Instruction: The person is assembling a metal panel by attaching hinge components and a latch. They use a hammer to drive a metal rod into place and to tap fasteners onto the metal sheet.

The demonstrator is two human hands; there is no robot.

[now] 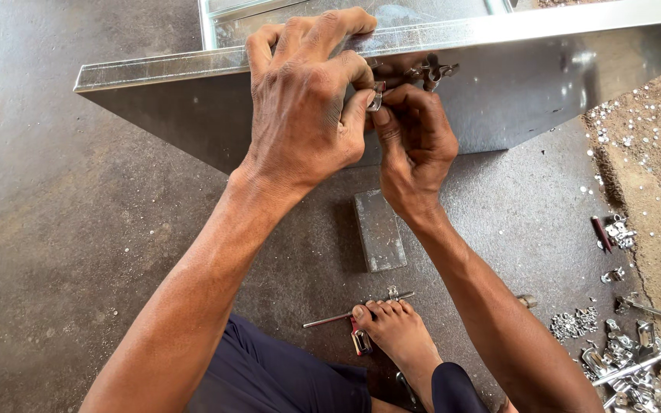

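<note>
Two hands, left (300,99) and right (415,141), around a small metal clasp (376,95) (against the sheet-metal box (514,92)).

Left hand (300,99) over the top edge of the sheet-metal box (499,92), right hand (415,145) just beside it, against the box's front face; small clip (376,96) between their fingertips, latch (430,73) just right of it. Below, on the floor (78,229): block (380,229), then rod (357,310) by the foot (395,329). Far right: heap of metal parts (629,359).
</note>
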